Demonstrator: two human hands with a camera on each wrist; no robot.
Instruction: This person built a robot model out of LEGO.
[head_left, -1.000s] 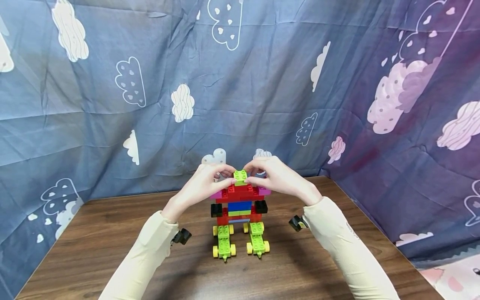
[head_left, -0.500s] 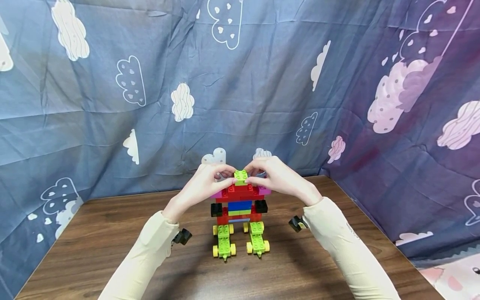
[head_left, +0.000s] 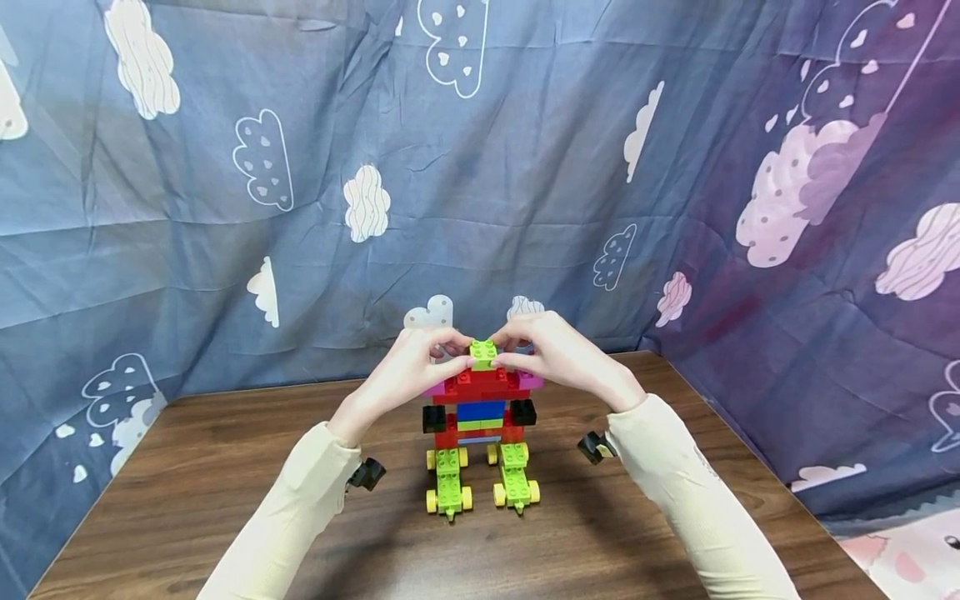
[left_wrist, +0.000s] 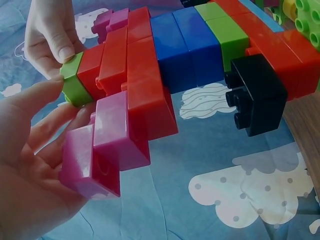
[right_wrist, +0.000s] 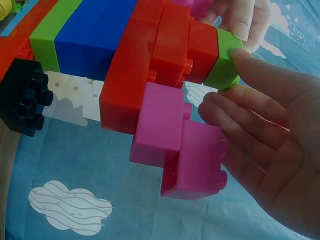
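A brick figure (head_left: 480, 417) stands on the wooden table (head_left: 225, 500): lime wheeled feet, red, blue and lime body, black side bricks, magenta shoulder bricks (left_wrist: 100, 150) (right_wrist: 185, 145). On its top sits a small lime brick (head_left: 482, 352) (left_wrist: 75, 85) (right_wrist: 224, 62). My left hand (head_left: 420, 367) (left_wrist: 35, 145) pinches that lime brick from the left with thumb and fingertips. My right hand (head_left: 547, 354) (right_wrist: 270, 130) pinches it from the right. Both hands' lower fingers lie by the magenta bricks.
A blue cloud-print cloth (head_left: 480, 167) hangs behind and to both sides, close round the table. The table's right edge (head_left: 750, 450) runs near my right sleeve (head_left: 690, 500). Black wrist cameras (head_left: 367, 473) (head_left: 596, 446) hang under each forearm.
Almost nothing differs: both hands stay pinched on the top lime brick, and the view has shifted very slightly.
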